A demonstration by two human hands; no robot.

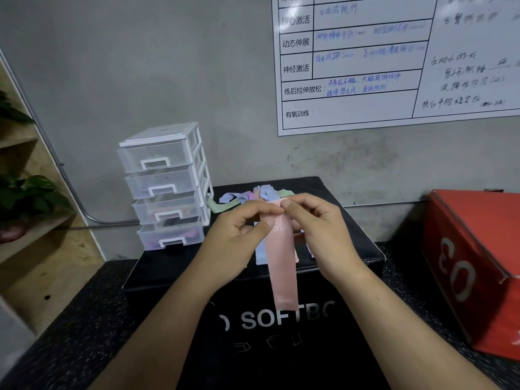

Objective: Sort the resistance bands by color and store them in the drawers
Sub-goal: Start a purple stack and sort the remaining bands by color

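Together our left hand (239, 232) and right hand (318, 226) pinch the top edge of a pale pink band (282, 271), hanging long and flat, faintly lettered.

A long pink resistance band (283, 271) hangs straight down, pinched at its top edge. Behind it, a loose pile of blue, green and pink bands (254, 197) lies on a black box (356, 237). To their left stands a white four-drawer unit (166, 187), its translucent drawers closed.
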